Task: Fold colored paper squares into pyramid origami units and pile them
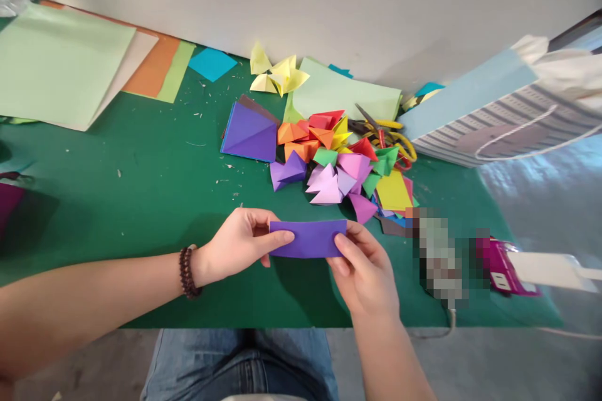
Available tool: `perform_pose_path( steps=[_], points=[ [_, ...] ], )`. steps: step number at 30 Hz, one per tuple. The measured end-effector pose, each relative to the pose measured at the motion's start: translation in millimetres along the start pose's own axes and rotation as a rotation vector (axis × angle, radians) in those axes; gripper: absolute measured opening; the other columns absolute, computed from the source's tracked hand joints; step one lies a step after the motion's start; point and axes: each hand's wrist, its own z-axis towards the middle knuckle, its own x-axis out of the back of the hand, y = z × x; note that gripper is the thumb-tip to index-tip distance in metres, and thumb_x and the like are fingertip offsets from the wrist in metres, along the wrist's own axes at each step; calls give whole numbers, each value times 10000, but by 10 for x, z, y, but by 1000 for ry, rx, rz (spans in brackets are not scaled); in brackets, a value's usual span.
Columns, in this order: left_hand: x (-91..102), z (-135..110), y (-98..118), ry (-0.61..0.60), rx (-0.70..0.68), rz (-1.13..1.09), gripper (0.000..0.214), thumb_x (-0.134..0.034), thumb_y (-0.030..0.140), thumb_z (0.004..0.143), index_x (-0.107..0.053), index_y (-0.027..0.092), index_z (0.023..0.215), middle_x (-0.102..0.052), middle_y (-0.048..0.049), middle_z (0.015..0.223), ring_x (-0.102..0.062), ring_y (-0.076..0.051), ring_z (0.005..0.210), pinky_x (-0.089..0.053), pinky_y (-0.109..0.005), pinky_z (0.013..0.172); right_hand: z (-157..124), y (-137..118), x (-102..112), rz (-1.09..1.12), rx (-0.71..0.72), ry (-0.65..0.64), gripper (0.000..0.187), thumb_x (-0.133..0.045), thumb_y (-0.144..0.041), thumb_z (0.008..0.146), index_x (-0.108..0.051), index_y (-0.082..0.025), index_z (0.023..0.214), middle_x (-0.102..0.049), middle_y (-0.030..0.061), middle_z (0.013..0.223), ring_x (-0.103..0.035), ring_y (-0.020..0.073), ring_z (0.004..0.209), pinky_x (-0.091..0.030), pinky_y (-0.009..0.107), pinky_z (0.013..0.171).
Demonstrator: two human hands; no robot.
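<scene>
A purple paper strip [308,239] stretches horizontally between my hands, above the green mat's front edge. My left hand [239,245] pinches its left end, with the thumb on top. My right hand [362,269] holds the right end the same way. A dark beaded bracelet [187,271] circles my left wrist. Just beyond the strip lies a heap of folded multicoloured origami pieces [329,163], with pink ones nearest my hands. Left of the heap sits a folded purple paper piece [249,135].
Paper scraps dot the green mat [117,200]. Yellow-handled scissors [388,138] rest by the heap, near folded yellow paper [277,75]. Stacked paper sheets [61,62] lie back left, a striped paper bag [489,119] back right, and a pixelated object [437,257] right of my right hand.
</scene>
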Motion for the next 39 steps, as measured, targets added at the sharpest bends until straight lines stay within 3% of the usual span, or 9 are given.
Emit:
perform_pose_path(
  steps=[4,7,12,17,25,29,32,34,39],
  points=[
    [3,-1,-16,33,9,-13,321,-750,410,727,-619,125,657,-562,44,546,-524,-49,391,-383,-148,371,1,33,0,-20,110,26,161,-737,-295,733,-655,-219,849,-546,-46,617,-305,13,358,-237,191,335],
    [1,0,-28,45,-22,-48,246,-756,357,737,-690,120,752,-664,5,641,-617,-87,488,-506,-183,458,-17,44,26,-61,250,14,79,-702,-249,783,-655,-234,845,-572,-41,648,-319,14,337,-242,196,325],
    [25,8,-37,9,-348,12,68,-682,139,802,-719,132,859,-732,-95,1043,-690,-194,1009,-582,-335,888,-49,61,166,-228,488,-56,65,-699,-217,785,-645,-237,756,-678,66,905,-640,182,706,-516,327,546],
    [60,-6,-52,-19,-536,164,102,-666,74,805,-722,150,845,-727,-98,1056,-664,-202,1085,-553,-370,958,-57,118,307,-332,623,-106,104,-691,-163,772,-646,-247,730,-695,75,1005,-662,239,879,-530,404,716],
    [73,-26,-44,-46,-628,294,183,-627,26,818,-729,166,877,-723,-89,1076,-652,-189,1106,-546,-364,964,-72,133,316,-341,620,-100,142,-704,-122,748,-636,-246,729,-698,62,1028,-659,234,882,-517,382,716],
    [63,-39,-29,-18,-667,313,202,-747,158,765,-721,148,966,-713,-114,1096,-656,-210,1093,-541,-348,958,-62,139,274,-291,563,-68,127,-730,-159,738,-630,-235,756,-700,69,1009,-655,238,919,-518,359,714],
    [58,-44,-26,-17,-625,258,447,-801,295,715,-675,151,1120,-680,-134,1162,-646,-234,1099,-557,-338,919,-36,150,214,-151,465,-36,151,-727,-322,766,-637,-229,844,-695,82,988,-654,254,949,-524,372,730],
    [57,-44,-28,-23,-577,235,398,-747,289,775,-664,158,1141,-649,-141,1212,-632,-228,1120,-563,-327,898,-15,163,171,-80,438,-18,233,-718,-394,770,-646,-228,918,-690,88,1003,-649,261,975,-525,400,775],
    [56,-47,-27,-57,-467,382,468,-752,219,736,-628,220,1188,-551,-109,1356,-566,-224,1203,-558,-320,874,6,168,73,-111,437,-18,272,-655,-294,830,-637,-258,1099,-667,88,1161,-605,276,1129,-471,496,959]
  ],
)
